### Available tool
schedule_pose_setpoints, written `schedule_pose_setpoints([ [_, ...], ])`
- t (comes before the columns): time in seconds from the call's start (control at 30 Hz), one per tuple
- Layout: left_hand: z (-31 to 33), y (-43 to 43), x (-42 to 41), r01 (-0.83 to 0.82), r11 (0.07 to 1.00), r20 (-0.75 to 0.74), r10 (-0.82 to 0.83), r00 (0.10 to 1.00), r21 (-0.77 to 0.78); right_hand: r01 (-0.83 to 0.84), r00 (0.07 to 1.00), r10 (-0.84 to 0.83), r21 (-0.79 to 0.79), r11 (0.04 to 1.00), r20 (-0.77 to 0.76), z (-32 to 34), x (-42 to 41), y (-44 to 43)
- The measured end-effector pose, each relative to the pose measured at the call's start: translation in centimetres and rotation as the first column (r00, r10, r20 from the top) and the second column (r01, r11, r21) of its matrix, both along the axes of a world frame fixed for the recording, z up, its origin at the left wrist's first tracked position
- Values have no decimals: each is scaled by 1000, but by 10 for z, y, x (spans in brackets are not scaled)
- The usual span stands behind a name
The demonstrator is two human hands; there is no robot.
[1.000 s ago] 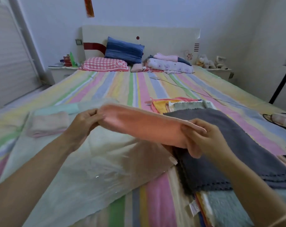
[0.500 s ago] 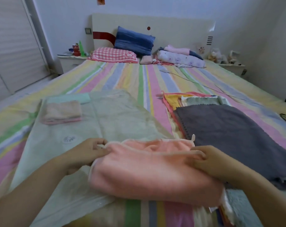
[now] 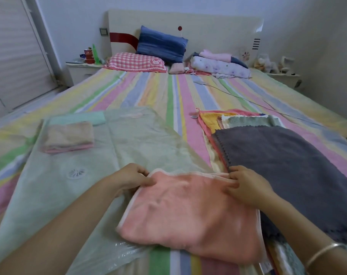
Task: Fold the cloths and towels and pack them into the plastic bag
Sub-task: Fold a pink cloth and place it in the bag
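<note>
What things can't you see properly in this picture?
Head view only.
- Cloths under the grey towel: covered, uncountable.
- Folded towels in the plastic bag: blurred by hazy film.
- Red tin's label: too small.
- Pink towel, pinched by left hand and right hand: top layer hides its folds.

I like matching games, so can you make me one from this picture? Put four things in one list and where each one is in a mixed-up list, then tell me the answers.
Things
1. pink towel
2. grey towel
3. folded cloths
4. blue pillow

Places
A. leaning on the headboard
B. inside the plastic bag
C. pinched at its far corners by the left hand and right hand
D. on top of the pile of cloths on the right

Pairs: 1-C, 2-D, 3-B, 4-A
</note>
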State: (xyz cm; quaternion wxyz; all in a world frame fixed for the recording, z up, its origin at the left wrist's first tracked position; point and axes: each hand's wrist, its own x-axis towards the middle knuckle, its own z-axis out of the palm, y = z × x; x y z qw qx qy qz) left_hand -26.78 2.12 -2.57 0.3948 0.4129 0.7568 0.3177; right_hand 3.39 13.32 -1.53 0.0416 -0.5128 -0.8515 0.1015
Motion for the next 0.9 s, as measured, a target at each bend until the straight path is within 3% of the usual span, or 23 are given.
schedule_pose_setpoints([
  [0.1, 10, -9, -8, -18, 998, -25, 20, 999, 65, -36, 994, 26, 93, 995, 103, 5, -6, -3],
  [0.17, 23, -22, -19, -43, 989, -61, 52, 997, 140, -85, 986, 43, 257, 963, 163, 9, -11, -8],
  [0.27, 46, -48, -47, -78, 973, -68, 95, 993, 219, -177, 983, 141, 427, 886, 115, 17, -27, -13],
  [0.4, 58, -73, -84, -170, 936, -138, 221, 965, 309, -230, 964, 262, 349, 909, -48, 22, -70, -7],
  [0.53, 23, -79, -115, -186, 958, -339, 254, 906, 219, -247, 960, 270, 219, 944, -80, 7, -121, 8],
  [0.7, -23, -77, -124, -304, 941, -476, 337, 812, 148, -176, 966, 185, 70, 982, -181, -19, -153, 27],
  [0.8, -26, -73, -120, -304, 943, -577, 326, 749, 138, -111, 939, 87, -55, 992, -331, -24, -161, 34],
  [0.9, -23, -72, -113, -302, 948, -678, 289, 675, 104, -67, 937, 18, -129, 989, -349, -25, -166, 38],
])
